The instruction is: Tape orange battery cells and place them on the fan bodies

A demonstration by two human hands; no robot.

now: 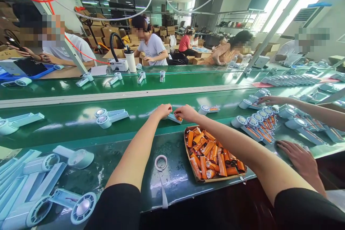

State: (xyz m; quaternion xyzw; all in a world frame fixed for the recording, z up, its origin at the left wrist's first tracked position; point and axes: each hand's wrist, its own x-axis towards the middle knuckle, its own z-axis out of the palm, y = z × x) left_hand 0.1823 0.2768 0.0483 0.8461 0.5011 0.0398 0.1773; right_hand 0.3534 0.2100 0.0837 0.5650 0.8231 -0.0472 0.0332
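Over the green belt, my two hands come together at a light-blue fan housing (175, 118) with an open handle. My left hand (162, 110) is closed at its far end, hiding the round head. The fingers of my right hand (188, 113) are pinched at the handle, where a bit of an orange battery (178, 118) shows; the fingertips are partly hidden. Below my right forearm stands a cardboard tray (198, 179) heaped with orange batteries (208, 148). A tape roll (161, 163) lies beside it, its loose end hanging toward the bench edge.
Light-blue housings (35, 183) pile up at the left. On the belt sit paired housings (110, 116) and a housing with orange inside (208, 109). At right, a co-worker's hands (299, 161) are near rows of filled housings (258, 124). Other people work across the belt.
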